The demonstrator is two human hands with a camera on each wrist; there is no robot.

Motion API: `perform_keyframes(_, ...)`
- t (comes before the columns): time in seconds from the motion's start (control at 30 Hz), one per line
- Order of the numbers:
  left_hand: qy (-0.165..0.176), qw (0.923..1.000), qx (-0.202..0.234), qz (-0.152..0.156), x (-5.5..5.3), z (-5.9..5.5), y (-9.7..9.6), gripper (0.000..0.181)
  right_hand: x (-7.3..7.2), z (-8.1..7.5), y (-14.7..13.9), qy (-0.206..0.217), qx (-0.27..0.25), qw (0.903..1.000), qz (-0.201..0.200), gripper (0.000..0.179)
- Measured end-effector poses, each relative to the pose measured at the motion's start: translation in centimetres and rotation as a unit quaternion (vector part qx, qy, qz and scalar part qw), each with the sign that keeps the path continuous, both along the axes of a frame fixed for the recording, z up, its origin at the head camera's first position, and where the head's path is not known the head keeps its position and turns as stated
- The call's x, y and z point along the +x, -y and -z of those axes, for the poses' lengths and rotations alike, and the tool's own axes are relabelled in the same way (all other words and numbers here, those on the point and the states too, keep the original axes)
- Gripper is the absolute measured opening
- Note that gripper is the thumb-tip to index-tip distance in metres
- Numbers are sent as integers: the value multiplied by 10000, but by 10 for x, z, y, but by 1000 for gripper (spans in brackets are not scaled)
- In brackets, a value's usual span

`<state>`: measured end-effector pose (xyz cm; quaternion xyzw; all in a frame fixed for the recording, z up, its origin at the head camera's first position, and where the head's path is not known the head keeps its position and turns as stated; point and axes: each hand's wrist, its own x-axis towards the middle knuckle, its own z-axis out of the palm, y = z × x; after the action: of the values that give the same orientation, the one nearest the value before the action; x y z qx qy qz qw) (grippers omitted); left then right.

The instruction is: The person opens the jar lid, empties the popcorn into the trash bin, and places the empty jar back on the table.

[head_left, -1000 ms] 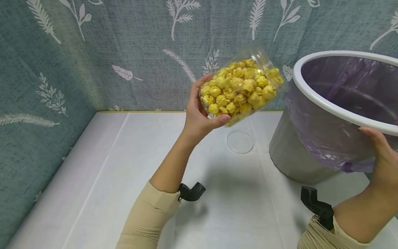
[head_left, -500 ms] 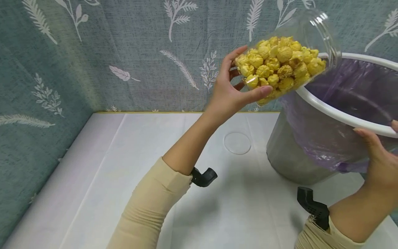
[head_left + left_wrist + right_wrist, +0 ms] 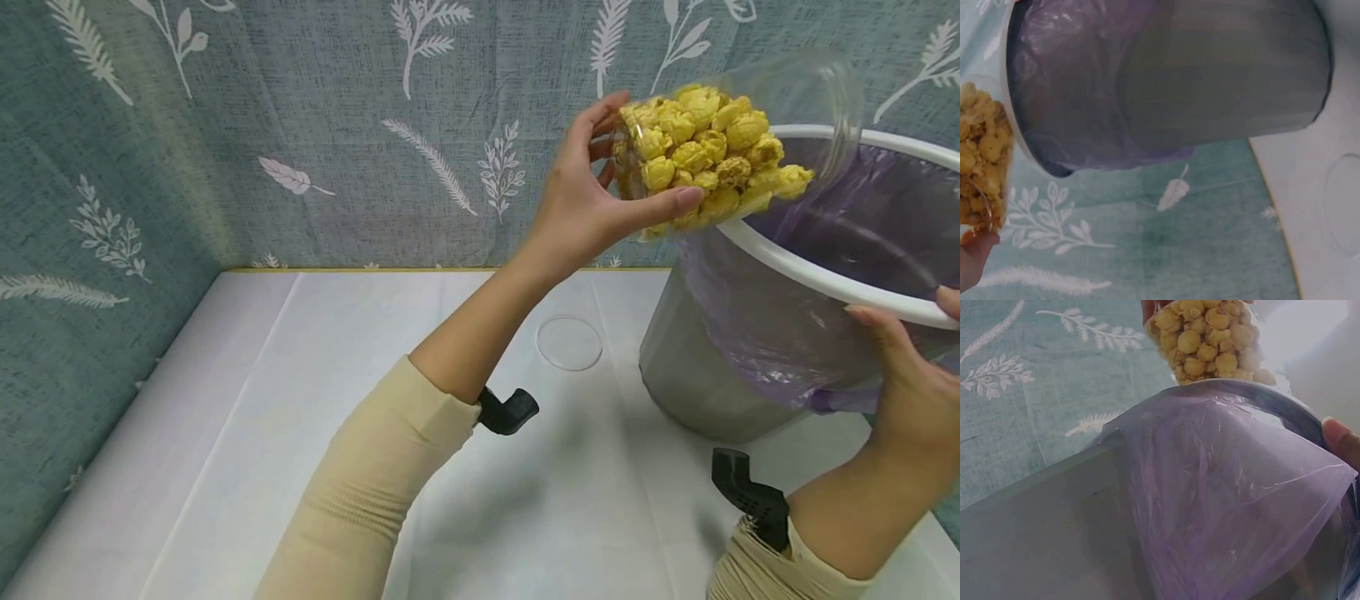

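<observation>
My left hand point(image 3: 577, 204) grips the base end of a clear plastic jar point(image 3: 798, 79), thumb in front and fingers behind. Yellow popcorn point(image 3: 705, 150) fills its lower part, and the jar leans over with its mouth above the left rim of a grey trash bin point(image 3: 690, 358). One piece of popcorn lies near the mouth. At the right, my right hand point(image 3: 915, 392) holds the bin's white rim point(image 3: 847, 287), thumb outside. A thin purple bag point(image 3: 780, 350) lines the bin and folds over its outside. The right wrist view has popcorn point(image 3: 1210, 344) just beyond the rim.
A clear round lid point(image 3: 569, 343) lies flat on the white table point(image 3: 337, 433), left of the bin. Behind the table hangs a green-grey cloth point(image 3: 315, 108) with white leaf prints.
My left hand has carried the jar right and up to the bin and tipped it further. The popcorn has slid toward the jar's mouth. My right hand keeps its hold on the rim.
</observation>
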<state>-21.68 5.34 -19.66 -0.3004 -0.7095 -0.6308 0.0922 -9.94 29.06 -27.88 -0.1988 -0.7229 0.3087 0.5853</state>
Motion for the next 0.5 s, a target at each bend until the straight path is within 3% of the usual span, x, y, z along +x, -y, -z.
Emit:
perform_keyframes(0.27, -60, 9984, -535, -178, -4, -12, 0, 96, -1, 4, 2, -144, -93, 9998, -68, 77)
perform_keyframes(0.5, -304, 9954, -860, -286, -4, -20, -3, 97, -3, 6, -1, 189, -309, 9993, -23, 73)
